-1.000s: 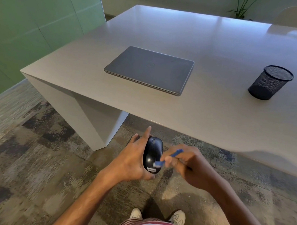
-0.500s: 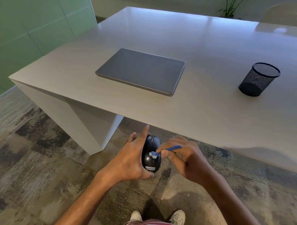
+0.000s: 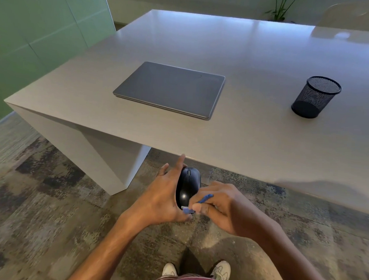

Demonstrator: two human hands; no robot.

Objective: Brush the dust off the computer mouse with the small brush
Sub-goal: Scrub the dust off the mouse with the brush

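A black computer mouse (image 3: 188, 185) is held in the air in front of the desk's near edge, its wheel end pointing away from me. My left hand (image 3: 160, 196) grips it from the left side, index finger stretched forward. My right hand (image 3: 221, 206) pinches a small blue brush (image 3: 204, 199) between thumb and fingers. The brush's pale bristle end touches the near, lower end of the mouse, where my thumbs partly hide it.
A closed grey laptop (image 3: 170, 90) lies on the grey desk (image 3: 255, 58). A black mesh pen cup (image 3: 315, 97) stands to the right. A green wall panel (image 3: 32, 29) is at the left, patterned carpet and my white shoes (image 3: 222, 269) below.
The brush head has slid from the middle of the mouse's back down to its near end. Both hands stay at about the same place before the desk edge.
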